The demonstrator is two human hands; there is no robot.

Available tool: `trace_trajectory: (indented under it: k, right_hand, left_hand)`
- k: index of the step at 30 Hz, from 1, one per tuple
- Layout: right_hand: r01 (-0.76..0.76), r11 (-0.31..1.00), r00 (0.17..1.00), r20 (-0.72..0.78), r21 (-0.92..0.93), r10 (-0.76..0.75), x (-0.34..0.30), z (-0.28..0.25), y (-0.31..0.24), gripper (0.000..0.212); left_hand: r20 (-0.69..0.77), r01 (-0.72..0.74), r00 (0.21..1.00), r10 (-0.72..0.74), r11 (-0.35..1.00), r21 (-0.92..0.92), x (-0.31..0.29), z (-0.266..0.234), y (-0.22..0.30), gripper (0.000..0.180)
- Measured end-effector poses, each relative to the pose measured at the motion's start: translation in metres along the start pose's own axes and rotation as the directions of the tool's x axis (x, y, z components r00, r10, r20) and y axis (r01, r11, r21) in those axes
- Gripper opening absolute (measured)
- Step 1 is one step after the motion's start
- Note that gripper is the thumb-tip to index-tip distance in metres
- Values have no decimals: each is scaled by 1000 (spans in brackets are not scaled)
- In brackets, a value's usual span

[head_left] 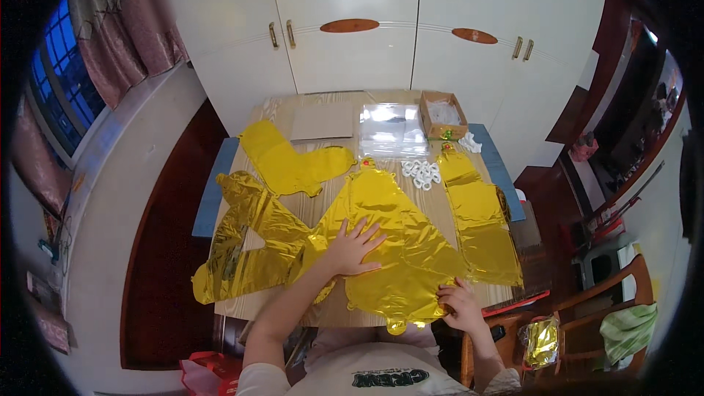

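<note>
A flat gold foil balloon (pixel 389 205) lies in front of me on the wood-grain table, its lower edge near my body. My left hand (pixel 356 249) rests on it with palm down and fingers spread. At the balloon's lower right edge, my right hand (pixel 460 304) has its fingers curled onto the foil, pinching the rim. Other uninflated gold foil balloons lie around it: an angular one (pixel 257 249) at the left, a bent one (pixel 293 165) at the far left, and a long one (pixel 477 209) at the right.
Several white ribbon rolls (pixel 421 174) sit beyond the middle balloon. Farther back are clear plastic sleeves (pixel 392 128), a cardboard sheet (pixel 323 122) and an open cardboard box (pixel 445 132). A wooden chair (pixel 631 282) with a gold foil packet (pixel 543 341) stands right.
</note>
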State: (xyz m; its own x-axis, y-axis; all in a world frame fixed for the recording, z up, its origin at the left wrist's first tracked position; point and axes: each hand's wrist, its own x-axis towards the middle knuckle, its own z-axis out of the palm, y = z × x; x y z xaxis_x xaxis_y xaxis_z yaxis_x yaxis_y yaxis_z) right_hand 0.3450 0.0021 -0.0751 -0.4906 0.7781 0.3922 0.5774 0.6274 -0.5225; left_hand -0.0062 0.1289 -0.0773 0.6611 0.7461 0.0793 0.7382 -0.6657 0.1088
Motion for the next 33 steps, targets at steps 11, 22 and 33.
trace_trajectory:
  k: [11,22,33]
  right_hand:
    - [-6,998,998,58,-65,10,4,-4,-2,30]
    - [10,1000,988,151,28,-14,20,-25,-15,29]
    - [-132,951,989,33,-281,147,154,4,39,38]
  left_hand:
    - [-66,-28,998,23,997,-78,-1,4,-4,79]
    - [-57,-36,998,34,998,-45,-3,4,-4,77]
    - [-78,-20,997,20,1000,0,-4,6,-3,78]
